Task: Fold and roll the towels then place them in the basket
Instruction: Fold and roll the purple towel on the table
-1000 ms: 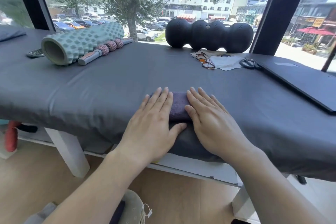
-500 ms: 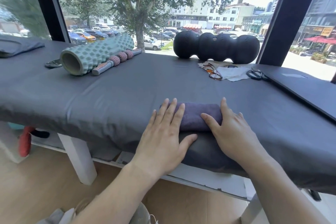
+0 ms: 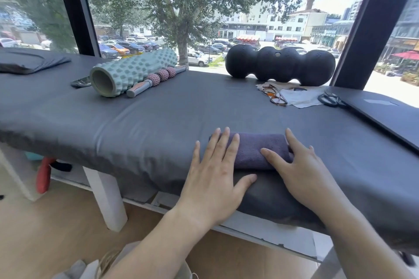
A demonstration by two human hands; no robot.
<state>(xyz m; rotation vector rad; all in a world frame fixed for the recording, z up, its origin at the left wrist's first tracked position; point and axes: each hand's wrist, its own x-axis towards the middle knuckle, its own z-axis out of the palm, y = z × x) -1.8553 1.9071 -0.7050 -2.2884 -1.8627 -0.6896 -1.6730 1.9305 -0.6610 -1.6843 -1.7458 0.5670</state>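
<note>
A small purple towel (image 3: 254, 148), rolled into a short bundle, lies near the front edge of the grey padded table (image 3: 158, 124). My left hand (image 3: 215, 172) lies flat with its fingers spread, its fingertips on the towel's left end. At the towel's right end my right hand (image 3: 301, 170) cups the bundle, thumb across its front and fingers along its side. A pale woven rim at the bottom edge may be the basket (image 3: 108, 263); most of it is out of frame.
A mint foam roller (image 3: 129, 72) and a pink massage stick (image 3: 156, 78) lie at the back left beside a phone (image 3: 80, 81). A black peanut roller (image 3: 278, 64), glasses (image 3: 274, 95), scissors (image 3: 330, 99) and a dark laptop (image 3: 385, 113) sit back right. Folded grey cloth (image 3: 27, 62) is far left.
My right hand slid from on top of the towel to its right end, uncovering the roll. My left hand stayed pressed on the left end. The view shifted left.
</note>
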